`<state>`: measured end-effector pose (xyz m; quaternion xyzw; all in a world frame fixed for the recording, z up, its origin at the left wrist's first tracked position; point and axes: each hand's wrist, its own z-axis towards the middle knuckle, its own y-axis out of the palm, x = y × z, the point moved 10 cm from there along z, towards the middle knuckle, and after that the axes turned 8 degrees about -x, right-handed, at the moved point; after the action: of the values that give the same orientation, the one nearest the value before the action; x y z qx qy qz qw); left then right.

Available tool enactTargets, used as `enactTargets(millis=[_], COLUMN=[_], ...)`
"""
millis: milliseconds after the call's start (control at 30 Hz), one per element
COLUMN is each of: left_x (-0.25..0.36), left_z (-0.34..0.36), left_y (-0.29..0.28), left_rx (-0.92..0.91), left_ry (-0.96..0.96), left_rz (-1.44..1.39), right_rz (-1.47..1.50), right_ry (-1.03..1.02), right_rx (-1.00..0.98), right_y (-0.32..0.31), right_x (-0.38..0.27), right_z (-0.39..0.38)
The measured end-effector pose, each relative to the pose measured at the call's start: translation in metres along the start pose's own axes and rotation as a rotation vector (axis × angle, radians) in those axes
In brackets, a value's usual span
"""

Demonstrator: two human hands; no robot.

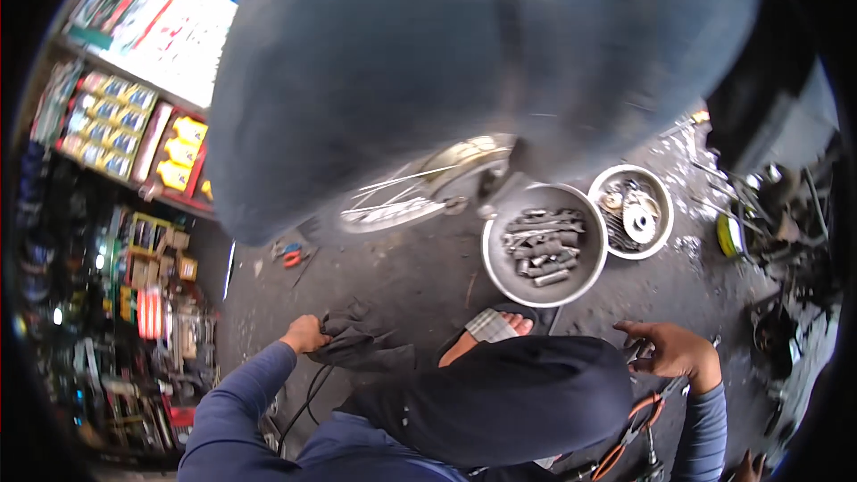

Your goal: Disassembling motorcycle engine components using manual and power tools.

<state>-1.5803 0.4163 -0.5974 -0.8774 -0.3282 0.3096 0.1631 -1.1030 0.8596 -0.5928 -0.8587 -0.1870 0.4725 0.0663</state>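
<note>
My left hand is closed around the edge of a dark cloth, which hangs beside my bent leg. To the right of my knee, my right hand has its index finger stretched out to the left and the other fingers partly curled. Nothing held shows clearly in it. Just below that hand lies a tool with orange handles. Ahead of my sandalled foot stands a round metal basin of sockets and other metal tools. A smaller bowl beside it holds metal gears and parts.
A large blurred blue-grey shape covers the upper middle, with a spoked wheel beneath it. Shelves of bottles and boxes line the left. Orange-handled pliers lie on the floor. Metal parts crowd the right.
</note>
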Motion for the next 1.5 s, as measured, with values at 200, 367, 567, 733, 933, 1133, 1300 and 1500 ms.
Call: enactTargets(millis=[200,367,567,733,933,1133,1300,1500], left_x=[-0.012,-0.015,-0.033,-0.003,0.028,0.02,0.023,0.113], left_z=[0.038,0.159,0.284,0.331,0.338,0.316,0.177,-0.106], left_y=[0.028,-0.039,-0.074,-0.142,-0.157,-0.124,-0.078,-0.13], left_rx=[-0.083,0.145,0.364,0.402,0.366,0.325,0.361,0.787], left_ry=[0.39,0.419,0.388,0.396,0.42,0.48,0.513,0.569], left_rz=[-1.146,-0.571,-0.364,-0.262,-0.25,-0.284,-0.253,0.224], right_rz=[0.194,0.116,0.161,0.214,0.208,0.117,-0.014,-0.008], right_ry=[0.011,0.105,0.516,0.678,0.671,0.642,0.567,0.236], right_rx=[0.011,0.114,-0.034,0.049,0.089,0.136,0.207,0.175], right_y=[0.016,0.015,0.013,-0.012,-0.011,-0.003,0.01,0.029], right_x=[-0.001,0.047,0.126,0.125,0.101,0.11,0.082,0.014], right_z=[0.041,0.022,0.019,0.021,0.027,0.035,0.021,0.02])
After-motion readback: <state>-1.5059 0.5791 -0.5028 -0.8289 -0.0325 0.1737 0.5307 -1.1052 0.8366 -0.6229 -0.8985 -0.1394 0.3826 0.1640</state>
